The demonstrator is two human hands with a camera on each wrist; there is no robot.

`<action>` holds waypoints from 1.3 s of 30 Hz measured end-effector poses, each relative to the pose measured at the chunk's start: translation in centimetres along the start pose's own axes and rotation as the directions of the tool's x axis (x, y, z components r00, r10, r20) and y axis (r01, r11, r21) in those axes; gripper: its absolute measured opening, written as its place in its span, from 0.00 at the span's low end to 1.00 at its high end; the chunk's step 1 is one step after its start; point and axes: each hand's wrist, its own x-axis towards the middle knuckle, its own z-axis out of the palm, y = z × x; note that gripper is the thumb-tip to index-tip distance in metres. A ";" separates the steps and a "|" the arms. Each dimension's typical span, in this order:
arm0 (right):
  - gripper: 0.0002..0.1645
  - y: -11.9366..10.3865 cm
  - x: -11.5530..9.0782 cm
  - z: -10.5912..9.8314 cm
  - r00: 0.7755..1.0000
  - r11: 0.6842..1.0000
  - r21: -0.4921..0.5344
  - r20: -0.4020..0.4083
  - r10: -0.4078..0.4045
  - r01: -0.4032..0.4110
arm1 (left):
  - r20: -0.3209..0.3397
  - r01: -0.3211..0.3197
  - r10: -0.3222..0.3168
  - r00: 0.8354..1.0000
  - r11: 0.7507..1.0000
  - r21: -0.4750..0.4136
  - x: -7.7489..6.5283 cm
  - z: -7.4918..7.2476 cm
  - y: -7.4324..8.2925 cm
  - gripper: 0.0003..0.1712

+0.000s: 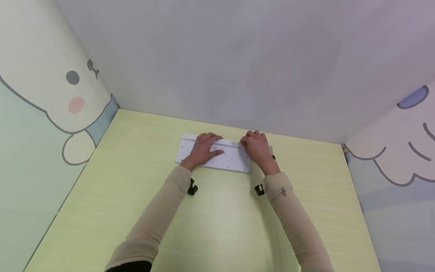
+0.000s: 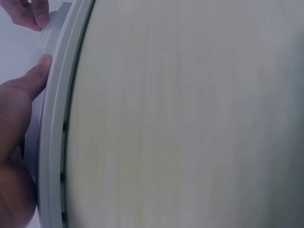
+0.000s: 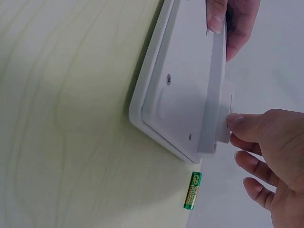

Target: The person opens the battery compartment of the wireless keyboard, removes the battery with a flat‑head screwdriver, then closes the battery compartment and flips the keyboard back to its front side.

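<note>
A white keyboard [image 1: 234, 163] lies face down, its screwed underside [image 3: 183, 71] showing and a raised ridge along the far edge. My left hand [image 1: 202, 149] grips it left of the middle, thumb [image 2: 38, 76] on the underside and fingers round the far edge. At the ridge's right end, my right hand [image 1: 256, 149] pinches a small white battery cover [image 3: 225, 118] between thumb and index finger; the other fingers curl loosely in the air. A green GP battery [image 3: 192, 191] lies on the table just off the keyboard's corner.
The pale yellow wood-grain table [image 1: 217, 226] runs back to a plain grey wall [image 1: 217, 75] close behind the keyboard. Side panels with cartoon drawings [image 1: 76, 105] stand left and right. Small black pieces [image 1: 192, 187] show beside both wrists.
</note>
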 end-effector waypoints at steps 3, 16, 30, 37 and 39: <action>0.11 -0.1 -0.1 0.1 1.000 1.000 0.015 -0.009 -0.001 0.001 | -0.002 -0.002 0.002 1.000 1.000 0.005 0.1 0.0 -0.1 0.34; 0.11 0.1 -0.2 0.6 1.000 0.999 0.035 0.009 0.015 -0.015 | -0.002 -0.003 0.003 1.000 1.000 0.006 0.0 0.0 0.1 0.34; 0.08 0.5 -0.2 0.8 1.000 0.996 0.094 -0.013 -0.003 0.004 | -0.005 0.002 -0.002 1.000 1.000 0.001 0.1 0.0 0.3 0.34; 0.07 0.7 -0.1 1.0 1.000 0.996 0.090 -0.005 -0.007 0.008 | -0.016 -0.006 0.006 1.000 1.000 -0.001 0.1 0.2 0.5 0.34; 0.07 0.7 -0.1 1.0 1.000 0.997 0.083 0.008 -0.003 0.003 | -0.014 -0.004 0.004 1.000 1.000 -0.001 0.2 0.3 0.5 0.34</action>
